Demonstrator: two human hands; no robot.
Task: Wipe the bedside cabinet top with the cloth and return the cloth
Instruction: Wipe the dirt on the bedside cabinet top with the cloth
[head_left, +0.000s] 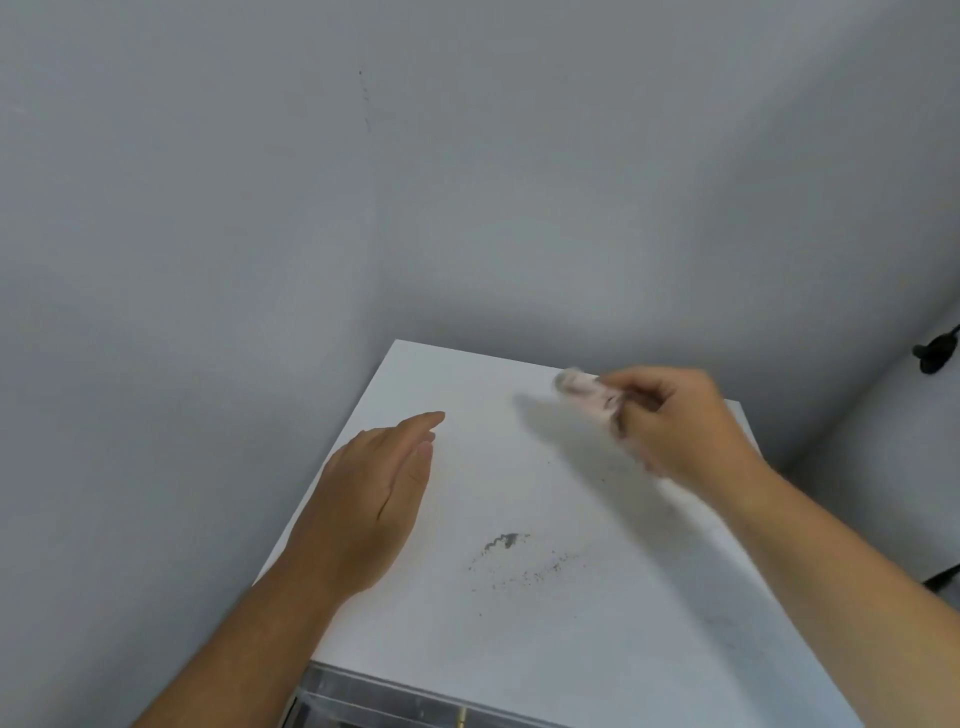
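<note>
The white bedside cabinet top (519, 467) fills the lower middle of the view, standing in a corner of grey walls. A patch of dark dust and specks (511, 543) lies near its middle. My right hand (685, 421) is over the far right part of the top, shut on a small pale cloth (584, 389) that is blurred and sticks out to the left of my fingers. My left hand (374, 499) rests flat at the left edge of the top, fingers together and pointing away from me, holding nothing.
Grey walls (260, 208) close in behind and to the left of the cabinet. A black plug or cable (937, 353) hangs at the right edge. The cabinet's front edge with a metal strip (389, 701) shows at the bottom.
</note>
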